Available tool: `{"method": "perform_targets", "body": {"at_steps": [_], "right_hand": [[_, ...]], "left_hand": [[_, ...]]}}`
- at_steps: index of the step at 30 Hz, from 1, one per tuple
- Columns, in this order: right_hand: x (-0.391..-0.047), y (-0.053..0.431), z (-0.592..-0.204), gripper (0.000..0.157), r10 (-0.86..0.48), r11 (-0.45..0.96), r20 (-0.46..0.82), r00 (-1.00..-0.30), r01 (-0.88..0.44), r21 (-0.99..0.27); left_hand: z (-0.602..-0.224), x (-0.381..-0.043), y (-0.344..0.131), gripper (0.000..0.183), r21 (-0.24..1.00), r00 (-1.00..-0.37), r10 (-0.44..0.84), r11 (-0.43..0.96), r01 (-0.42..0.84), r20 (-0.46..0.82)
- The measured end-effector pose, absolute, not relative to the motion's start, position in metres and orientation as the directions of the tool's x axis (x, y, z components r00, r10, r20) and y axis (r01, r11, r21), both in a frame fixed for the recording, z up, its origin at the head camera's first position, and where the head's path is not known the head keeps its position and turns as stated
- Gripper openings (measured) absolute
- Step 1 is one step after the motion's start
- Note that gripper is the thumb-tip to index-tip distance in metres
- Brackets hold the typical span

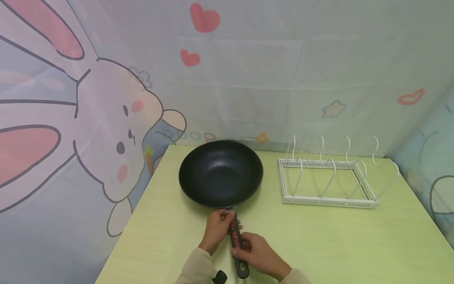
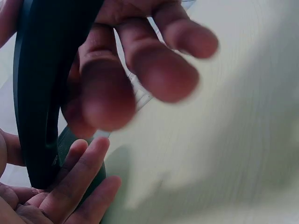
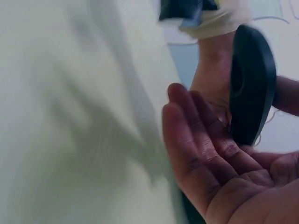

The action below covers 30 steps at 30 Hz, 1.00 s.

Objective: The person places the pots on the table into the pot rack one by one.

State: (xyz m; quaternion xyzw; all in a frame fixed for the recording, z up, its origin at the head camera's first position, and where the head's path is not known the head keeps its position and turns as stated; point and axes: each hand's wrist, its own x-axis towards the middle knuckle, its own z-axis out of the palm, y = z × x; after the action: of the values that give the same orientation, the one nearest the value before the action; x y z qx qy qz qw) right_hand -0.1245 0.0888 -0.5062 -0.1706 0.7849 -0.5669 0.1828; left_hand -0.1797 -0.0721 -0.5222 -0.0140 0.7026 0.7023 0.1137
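Note:
A black wok [image 1: 220, 173] with a long dark handle is at the left half of the table, its bowl facing up. Close to the bowl, my left hand [image 1: 215, 229] grips the handle [image 1: 234, 232], thumb on top and fingers below. Farther back, my right hand [image 1: 261, 254] pinches the same handle between thumb and fingers, near the end with the hanging hole. In the left wrist view, the left fingers [image 2: 161, 74] stick out past the handle [image 2: 39, 93]. From the right wrist, the other right fingers [image 3: 201, 144] extend beside the handle end [image 3: 254, 84].
To the wok's right, a white wire rack [image 1: 330, 200] with several curved upright hooks stands on the pale green table [image 1: 319, 244]. A printed cloth backdrop [image 1: 255, 90] rises right behind the table's far edge and along both sides.

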Motion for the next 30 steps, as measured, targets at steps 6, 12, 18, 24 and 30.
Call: {"method": "perform_targets", "body": {"at_steps": [6,12,18,24,30], "right_hand": [[-0.12,0.085,-0.507,0.037,-0.497,-0.039,-0.248,-0.832,0.306,-0.951],[-0.118,0.086,-0.512,0.04,-0.521,-0.148,-0.227,-0.823,0.349,-0.925],[-0.12,0.088,-0.514,0.041,-0.544,-0.143,-0.228,-0.808,0.357,-0.923],[-0.124,0.092,-0.515,0.038,-0.592,-0.168,-0.211,-0.777,0.376,-0.911],[-0.125,0.093,-0.518,0.038,-0.622,-0.201,-0.192,-0.759,0.392,-0.898]], "left_hand": [[-0.523,-0.18,-0.071,0.036,0.982,-0.973,0.145,-0.031,-0.185,-0.179],[-0.524,-0.179,-0.068,0.036,0.981,-0.975,0.143,-0.07,-0.179,-0.167],[-0.526,-0.179,-0.066,0.034,0.981,-0.977,0.125,-0.065,-0.184,-0.175],[-0.526,-0.179,-0.066,0.033,0.983,-0.979,0.117,-0.059,-0.172,-0.165],[-0.527,-0.179,-0.066,0.036,0.983,-0.982,0.111,-0.08,-0.164,-0.155]]}}
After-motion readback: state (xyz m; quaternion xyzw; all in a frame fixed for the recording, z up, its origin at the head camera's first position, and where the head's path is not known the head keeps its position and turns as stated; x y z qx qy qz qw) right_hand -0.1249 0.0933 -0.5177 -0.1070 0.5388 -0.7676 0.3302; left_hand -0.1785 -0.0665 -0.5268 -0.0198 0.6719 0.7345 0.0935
